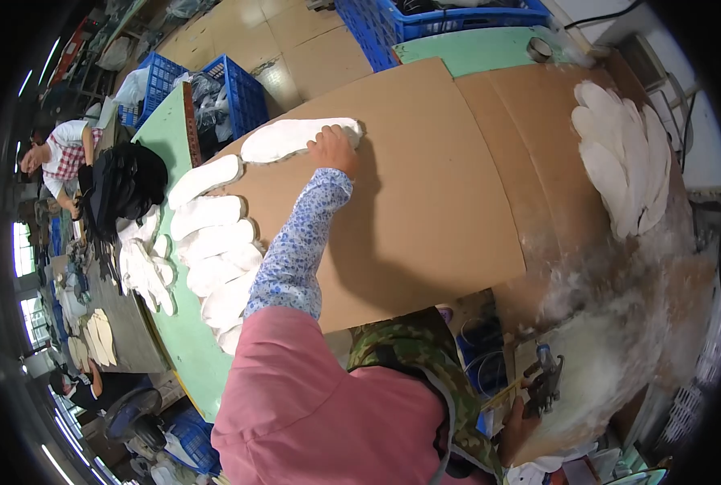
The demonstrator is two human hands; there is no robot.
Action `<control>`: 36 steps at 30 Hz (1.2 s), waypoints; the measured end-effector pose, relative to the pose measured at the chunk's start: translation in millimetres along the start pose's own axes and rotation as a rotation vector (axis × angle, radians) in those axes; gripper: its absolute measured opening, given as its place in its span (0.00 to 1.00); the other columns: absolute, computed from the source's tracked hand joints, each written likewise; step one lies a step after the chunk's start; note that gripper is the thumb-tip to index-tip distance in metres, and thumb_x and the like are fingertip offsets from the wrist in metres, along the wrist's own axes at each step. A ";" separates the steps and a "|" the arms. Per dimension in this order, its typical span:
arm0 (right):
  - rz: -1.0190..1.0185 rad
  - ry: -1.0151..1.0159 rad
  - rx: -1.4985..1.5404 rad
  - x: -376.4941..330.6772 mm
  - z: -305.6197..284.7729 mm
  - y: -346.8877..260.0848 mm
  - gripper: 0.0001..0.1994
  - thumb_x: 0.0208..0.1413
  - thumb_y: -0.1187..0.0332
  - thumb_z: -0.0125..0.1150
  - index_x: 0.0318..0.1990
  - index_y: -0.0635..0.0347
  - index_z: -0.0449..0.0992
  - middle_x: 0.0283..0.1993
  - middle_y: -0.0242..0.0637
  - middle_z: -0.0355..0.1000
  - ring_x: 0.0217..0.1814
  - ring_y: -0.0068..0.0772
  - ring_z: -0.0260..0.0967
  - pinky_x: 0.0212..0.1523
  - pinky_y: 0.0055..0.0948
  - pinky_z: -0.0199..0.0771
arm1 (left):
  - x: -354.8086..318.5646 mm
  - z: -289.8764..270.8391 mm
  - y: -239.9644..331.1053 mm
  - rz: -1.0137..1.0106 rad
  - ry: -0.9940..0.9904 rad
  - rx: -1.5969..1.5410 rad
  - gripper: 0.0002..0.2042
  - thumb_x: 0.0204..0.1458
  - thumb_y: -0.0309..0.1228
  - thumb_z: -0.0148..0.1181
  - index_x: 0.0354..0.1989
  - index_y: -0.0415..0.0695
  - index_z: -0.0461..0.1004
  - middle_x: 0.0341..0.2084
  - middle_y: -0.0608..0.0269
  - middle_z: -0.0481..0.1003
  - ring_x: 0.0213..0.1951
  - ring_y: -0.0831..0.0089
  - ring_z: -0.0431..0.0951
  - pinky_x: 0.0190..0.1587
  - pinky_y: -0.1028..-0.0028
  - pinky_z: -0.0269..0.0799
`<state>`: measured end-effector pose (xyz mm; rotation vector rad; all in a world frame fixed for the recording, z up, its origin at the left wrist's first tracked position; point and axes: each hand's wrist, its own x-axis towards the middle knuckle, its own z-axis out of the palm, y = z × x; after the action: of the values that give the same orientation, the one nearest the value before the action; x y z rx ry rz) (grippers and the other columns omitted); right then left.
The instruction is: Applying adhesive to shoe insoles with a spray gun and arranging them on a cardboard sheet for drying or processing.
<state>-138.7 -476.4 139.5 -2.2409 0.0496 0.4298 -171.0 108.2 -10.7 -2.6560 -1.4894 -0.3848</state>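
A white insole (296,139) lies near the far edge of the brown cardboard sheet (425,186). My left hand (334,151), below a blue floral sleeve, grips its right end with curled fingers. Low at the right, my right hand (518,420) is closed around a spray gun (544,380); part of the hand is hidden by the gun and the camouflage apron. More white insoles (207,214) lie overlapping in a column along the left of the cardboard. At the far right, another fanned stack of off-white insoles (623,158) rests on cardboard.
Whitish mist or residue (619,323) covers the surface right of me. A round tin (539,50) stands on the green tabletop (474,50). Blue crates (243,97) sit beyond the table. At the left, a co-worker (65,153) stands beside a black pile (126,190).
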 end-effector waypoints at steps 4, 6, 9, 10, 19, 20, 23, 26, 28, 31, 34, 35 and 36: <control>0.266 -0.097 0.046 -5.9 -11.5 -20.4 0.22 0.53 0.76 0.51 0.57 0.72 0.61 0.51 0.44 0.69 0.42 0.25 0.70 0.39 0.20 0.69 | 5.8 -5.0 8.1 0.042 -0.173 0.162 0.10 0.47 0.28 0.52 0.38 0.41 0.69 0.36 0.55 0.71 0.40 0.59 0.74 0.44 0.55 0.63; -0.037 0.046 0.150 -5.6 -12.5 18.7 0.17 0.53 0.76 0.49 0.52 0.67 0.68 0.43 0.34 0.71 0.16 0.12 0.49 0.16 0.17 0.47 | 6.2 5.5 5.4 -0.051 -0.141 0.121 0.13 0.45 0.32 0.54 0.39 0.40 0.70 0.38 0.55 0.70 0.43 0.59 0.72 0.46 0.55 0.62; 0.140 -0.009 0.228 -11.6 -27.7 8.5 0.22 0.53 0.77 0.52 0.56 0.73 0.62 0.51 0.44 0.68 0.50 0.30 0.69 0.48 0.25 0.68 | -2.9 14.2 -5.3 -0.109 -0.077 -0.100 0.13 0.48 0.34 0.53 0.39 0.41 0.70 0.43 0.51 0.69 0.47 0.55 0.70 0.48 0.52 0.62; 0.140 -0.007 0.240 -12.6 -35.3 6.6 0.22 0.53 0.77 0.52 0.56 0.73 0.62 0.51 0.44 0.68 0.50 0.30 0.69 0.48 0.25 0.68 | -7.3 15.0 -6.4 -0.115 -0.030 -0.201 0.12 0.49 0.35 0.53 0.39 0.42 0.70 0.44 0.50 0.68 0.48 0.53 0.69 0.48 0.51 0.62; -0.003 0.076 0.128 -15.7 -81.7 69.3 0.19 0.53 0.77 0.52 0.54 0.70 0.66 0.44 0.39 0.71 0.27 0.17 0.66 0.23 0.18 0.62 | -11.8 -16.3 14.9 -0.290 -0.028 -0.088 0.12 0.49 0.31 0.51 0.41 0.43 0.73 0.45 0.51 0.67 0.49 0.52 0.67 0.49 0.55 0.65; 0.064 0.072 0.173 -16.9 -82.6 54.7 0.19 0.53 0.76 0.52 0.54 0.68 0.66 0.40 0.37 0.71 0.22 0.15 0.61 0.20 0.18 0.56 | -7.7 -15.6 14.7 -0.294 -0.022 -0.084 0.12 0.49 0.31 0.51 0.41 0.43 0.73 0.45 0.51 0.67 0.49 0.52 0.67 0.49 0.55 0.65; 0.140 0.051 0.180 -16.2 -85.8 49.4 0.17 0.53 0.78 0.49 0.52 0.67 0.67 0.41 0.36 0.70 0.15 0.13 0.54 0.15 0.18 0.50 | -2.7 -11.7 18.2 -0.376 0.003 -0.154 0.12 0.48 0.31 0.52 0.41 0.42 0.73 0.43 0.49 0.69 0.46 0.50 0.69 0.48 0.56 0.67; 0.150 0.026 0.121 -12.3 -81.5 43.5 0.16 0.53 0.78 0.46 0.51 0.67 0.67 0.43 0.38 0.70 0.13 0.13 0.52 0.14 0.19 0.50 | -10.6 -7.2 21.5 -0.345 0.003 -0.126 0.11 0.47 0.31 0.53 0.39 0.42 0.73 0.42 0.49 0.69 0.46 0.50 0.70 0.46 0.57 0.69; 0.135 -0.005 0.095 -6.6 -74.9 37.3 0.16 0.53 0.77 0.46 0.51 0.67 0.67 0.40 0.39 0.71 0.13 0.14 0.53 0.14 0.19 0.50 | -19.8 -2.9 21.7 -0.302 0.033 -0.117 0.09 0.47 0.30 0.55 0.36 0.41 0.73 0.41 0.48 0.69 0.44 0.49 0.70 0.45 0.57 0.68; 0.156 0.012 0.120 1.7 -66.6 29.4 0.16 0.54 0.76 0.47 0.51 0.65 0.69 0.29 0.34 0.69 0.13 0.14 0.51 0.14 0.19 0.47 | -37.1 9.6 43.1 -0.207 0.170 -0.261 0.08 0.46 0.29 0.56 0.34 0.40 0.73 0.41 0.45 0.67 0.44 0.48 0.68 0.46 0.57 0.66; 0.148 -0.032 0.068 14.8 -60.3 17.2 0.16 0.54 0.75 0.48 0.51 0.63 0.71 0.21 0.27 0.62 0.12 0.15 0.49 0.14 0.19 0.44 | -43.7 15.4 56.1 -0.037 0.402 -0.369 0.08 0.45 0.26 0.55 0.34 0.38 0.72 0.42 0.43 0.66 0.45 0.47 0.66 0.47 0.57 0.65; 0.177 -0.023 0.093 18.5 -59.5 19.6 0.17 0.54 0.74 0.48 0.52 0.65 0.69 0.22 0.28 0.64 0.14 0.15 0.50 0.15 0.19 0.46 | -41.1 13.5 64.9 -0.027 0.371 -0.447 0.08 0.46 0.24 0.53 0.35 0.37 0.71 0.42 0.43 0.65 0.46 0.47 0.66 0.48 0.57 0.64; 0.201 -0.032 0.119 22.2 -58.4 18.5 0.19 0.54 0.73 0.49 0.54 0.67 0.68 0.24 0.30 0.66 0.16 0.15 0.50 0.17 0.19 0.48 | -42.1 13.1 59.3 -0.024 0.346 -0.510 0.07 0.46 0.23 0.52 0.35 0.37 0.71 0.42 0.42 0.65 0.46 0.46 0.65 0.49 0.57 0.64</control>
<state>-104.3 -529.9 153.4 -2.1194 0.2783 0.5563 -139.3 44.5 -30.5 -2.7105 -1.4614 -1.3066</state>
